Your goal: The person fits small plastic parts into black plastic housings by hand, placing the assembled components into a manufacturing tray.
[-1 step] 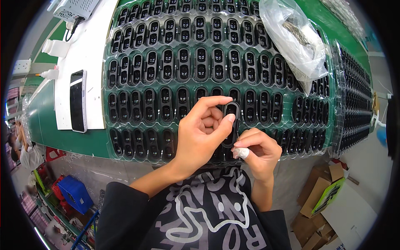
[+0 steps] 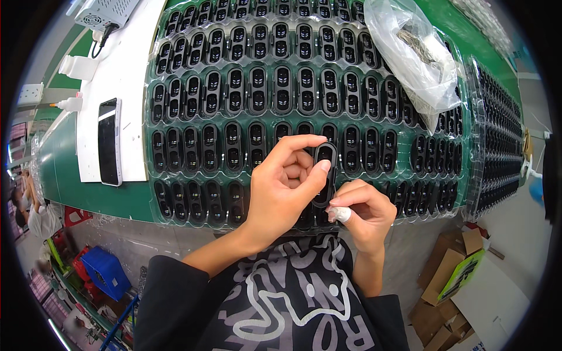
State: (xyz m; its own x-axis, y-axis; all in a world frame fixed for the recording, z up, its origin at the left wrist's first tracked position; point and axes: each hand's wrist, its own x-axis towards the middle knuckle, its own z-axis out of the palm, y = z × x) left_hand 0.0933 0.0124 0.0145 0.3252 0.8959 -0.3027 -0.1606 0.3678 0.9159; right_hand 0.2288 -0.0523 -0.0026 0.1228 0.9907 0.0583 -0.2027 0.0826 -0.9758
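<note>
My left hand (image 2: 287, 181) pinches a long black oval casing (image 2: 324, 190) between thumb and index finger, one at each side of its upper part. The casing stands upright over the near rows of a clear plastic tray (image 2: 404, 151) filled with similar black oval pieces, each with glossy round windows. At the casing's lower end is my right hand (image 2: 367, 215), its thumb and index finger pressed together beside the edge. A white cover wraps that thumb's tip. Whatever those fingertips may grip is too small to make out.
A clear plastic bag (image 2: 413, 70) with thin pieces lies on the tray's far right. More filled trays (image 2: 497, 140) stand at the right. On a white board at left lies a phone (image 2: 109, 143), near a small bottle (image 2: 71, 104). Cardboard boxes (image 2: 448, 257) sit on the floor.
</note>
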